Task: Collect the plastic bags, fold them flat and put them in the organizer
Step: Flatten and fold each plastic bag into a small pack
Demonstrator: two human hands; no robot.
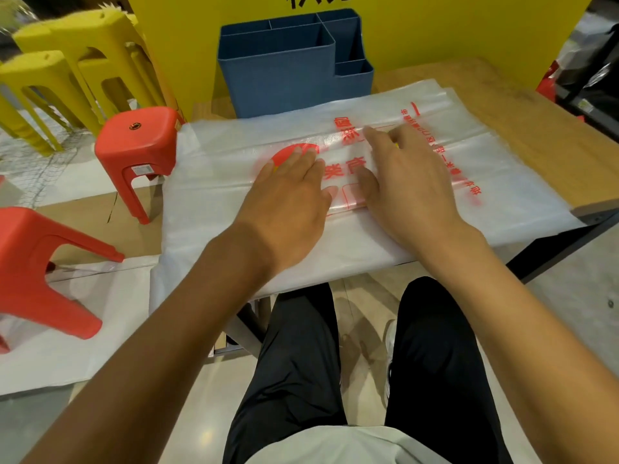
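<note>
On the wooden table (522,105), before the blue organizer (284,78), we press our left hand (288,202) and right hand (408,189) flat, fingers straight, on the plastic bag (207,182); thin, limp, probably slippery, best pinched at its edges

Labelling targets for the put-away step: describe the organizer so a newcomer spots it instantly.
Start at the wooden table with the translucent white plastic bag with red print spread over it, both hands pressing it flat. Just past the bag's far edge, against the yellow board, stands the dark blue plastic organizer. It is the only blue thing here, a box split into several open compartments of stepped heights, unlike the red and yellow stools nearby.
</note>
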